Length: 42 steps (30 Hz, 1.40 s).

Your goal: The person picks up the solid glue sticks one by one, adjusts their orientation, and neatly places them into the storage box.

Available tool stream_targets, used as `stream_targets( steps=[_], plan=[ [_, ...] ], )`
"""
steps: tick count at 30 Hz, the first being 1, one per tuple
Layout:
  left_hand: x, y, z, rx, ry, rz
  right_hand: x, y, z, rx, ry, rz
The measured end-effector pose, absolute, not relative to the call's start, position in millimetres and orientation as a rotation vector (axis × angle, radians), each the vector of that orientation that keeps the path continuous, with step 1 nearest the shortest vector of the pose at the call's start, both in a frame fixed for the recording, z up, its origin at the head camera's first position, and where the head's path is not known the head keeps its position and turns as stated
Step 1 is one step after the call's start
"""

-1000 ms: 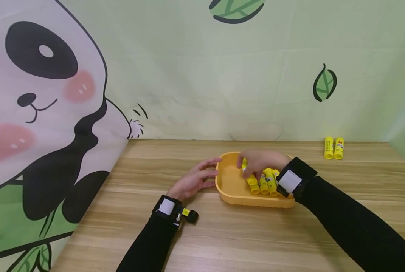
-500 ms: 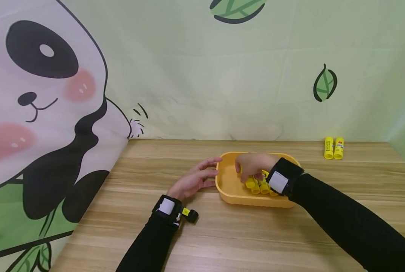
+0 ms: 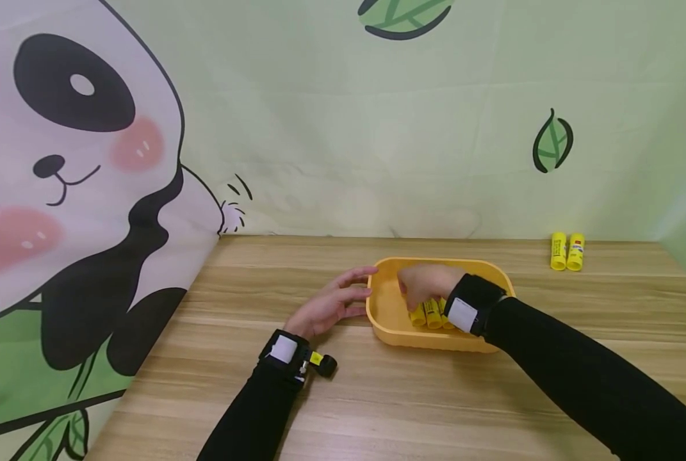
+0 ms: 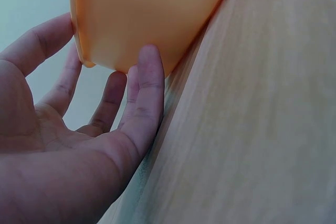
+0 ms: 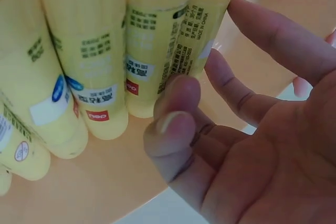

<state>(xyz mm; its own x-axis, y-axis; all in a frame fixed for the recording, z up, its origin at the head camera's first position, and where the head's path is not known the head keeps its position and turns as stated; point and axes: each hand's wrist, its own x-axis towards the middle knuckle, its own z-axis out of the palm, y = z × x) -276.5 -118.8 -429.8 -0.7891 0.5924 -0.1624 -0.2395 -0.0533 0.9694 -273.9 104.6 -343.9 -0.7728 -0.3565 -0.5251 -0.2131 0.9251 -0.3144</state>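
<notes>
While the right hand (image 3: pixel 422 285) covered the glue sticks (image 3: pixel 430 314) mid-frame, fingers loosely curled against one, grip unclear; left hand (image 3: pixel 332 304) flat-fingered against tray (image 3: pixel 386 315).

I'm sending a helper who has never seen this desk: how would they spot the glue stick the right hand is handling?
Start at the orange tray in the middle of the wooden table. Inside it lies a row of yellow glue sticks, side by side. The right hand touches the glue stick at the row's end next to the bare tray floor, apart from the pair of sticks standing by the wall.
</notes>
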Motion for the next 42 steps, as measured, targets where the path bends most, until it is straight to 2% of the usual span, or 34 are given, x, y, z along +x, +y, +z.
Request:
stream_targets(
  steps=[42],
  plan=[
    [-276.2,-118.3,-428.0,0.382,1.652,1.895,-267.0,104.6,-342.5,-0.487,2.472,-0.287]
  ],
)
